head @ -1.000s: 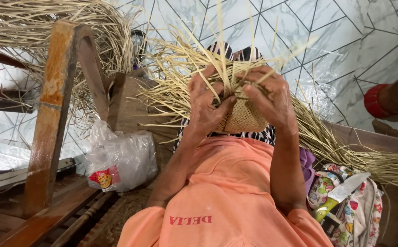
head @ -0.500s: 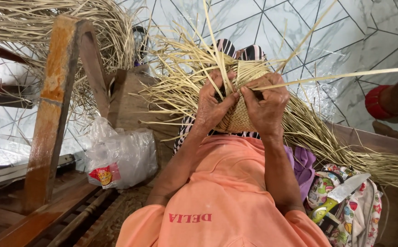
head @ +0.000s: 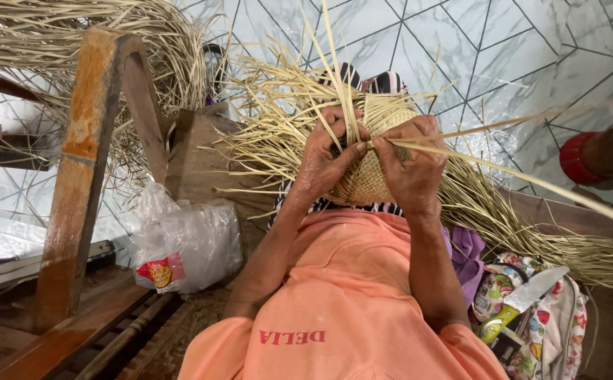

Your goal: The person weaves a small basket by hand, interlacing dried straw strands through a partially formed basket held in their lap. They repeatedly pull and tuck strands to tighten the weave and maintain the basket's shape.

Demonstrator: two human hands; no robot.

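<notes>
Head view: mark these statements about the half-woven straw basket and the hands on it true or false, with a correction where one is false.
1. Both hands grip the small woven straw basket. True: the left hand and the right hand are both on it.
2. Loose pale straw strips stick out from the basket's edge. True.
3. The clear plastic bag lies right of the arms. False: it lies to their left, beside the wooden frame.
4. A green-handled knife rests on the patterned bag. True.
5. The right hand is empty. False: its fingers pinch a long straw strip running out to the right.
</notes>
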